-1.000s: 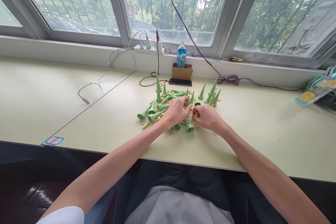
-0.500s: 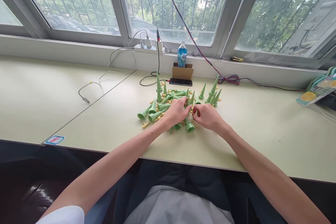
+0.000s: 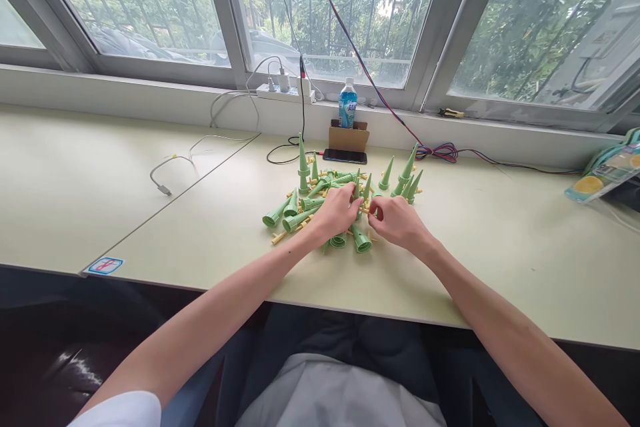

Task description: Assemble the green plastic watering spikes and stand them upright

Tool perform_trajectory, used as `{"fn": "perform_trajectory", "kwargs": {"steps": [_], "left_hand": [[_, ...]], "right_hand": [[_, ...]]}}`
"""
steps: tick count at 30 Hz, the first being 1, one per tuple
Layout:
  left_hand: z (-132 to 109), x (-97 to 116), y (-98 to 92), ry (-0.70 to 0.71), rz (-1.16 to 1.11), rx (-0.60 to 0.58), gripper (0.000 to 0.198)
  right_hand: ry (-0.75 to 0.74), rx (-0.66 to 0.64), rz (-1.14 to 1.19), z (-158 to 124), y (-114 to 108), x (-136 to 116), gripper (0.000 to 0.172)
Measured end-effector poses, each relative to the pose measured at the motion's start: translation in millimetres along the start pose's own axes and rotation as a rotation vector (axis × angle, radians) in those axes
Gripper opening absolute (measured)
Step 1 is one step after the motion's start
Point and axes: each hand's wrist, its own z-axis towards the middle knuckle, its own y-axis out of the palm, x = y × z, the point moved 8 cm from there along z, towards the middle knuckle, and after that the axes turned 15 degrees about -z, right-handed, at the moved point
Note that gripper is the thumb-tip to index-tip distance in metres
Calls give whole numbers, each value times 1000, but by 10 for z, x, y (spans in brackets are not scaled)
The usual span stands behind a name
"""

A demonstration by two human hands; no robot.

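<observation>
My left hand (image 3: 339, 212) is closed around a green plastic watering spike (image 3: 357, 181), whose pointed tip sticks up above my fingers. Just to the right, my right hand (image 3: 399, 219) pinches a small yellow valve (image 3: 365, 209) at the side of that spike; my fingertips hide part of it. Around both hands lie several more green spikes, some on their sides with round open ends showing, like this spike (image 3: 362, 240). A few stand upright at the right, among them a tall spike (image 3: 405, 171). Loose yellow valves (image 3: 280, 238) are mixed in with the pile.
Behind the pile, a black phone (image 3: 345, 156) lies before a cardboard box (image 3: 349, 139) with a blue-labelled bottle (image 3: 347, 104). A power strip (image 3: 285, 93) sits on the sill. Bundled cable (image 3: 440, 151) is at the right, and a grey cable (image 3: 163, 189) crosses the table at the left.
Hardly anything differs. My right hand has shifted very slightly right, and more of the yellow valve shows between my hands.
</observation>
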Motion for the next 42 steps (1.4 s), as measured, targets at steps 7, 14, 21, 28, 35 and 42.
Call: {"fn": "perform_trajectory", "kwargs": {"steps": [7, 14, 21, 28, 35, 42], "left_hand": [[4, 52, -44, -3, -4, 32, 24], [11, -4, -72, -87, -208, 47, 23], [4, -54, -34, -162, -333, 22, 12], [18, -94, -29, -170, -378, 29, 14], [10, -104, -16, -209, -410, 23, 17], [7, -116, -2, -245, -432, 6, 20]], "right_hand": [[17, 50, 50, 1, -50, 17, 11], [28, 117, 217, -12, -94, 27, 9], [-22, 204, 348, -17, -169, -1, 14], [-64, 202, 460, -28, -198, -46, 20], [-66, 215, 635, -39, -213, -40, 24], [-82, 163, 745, -28, -171, -67, 29]]}}
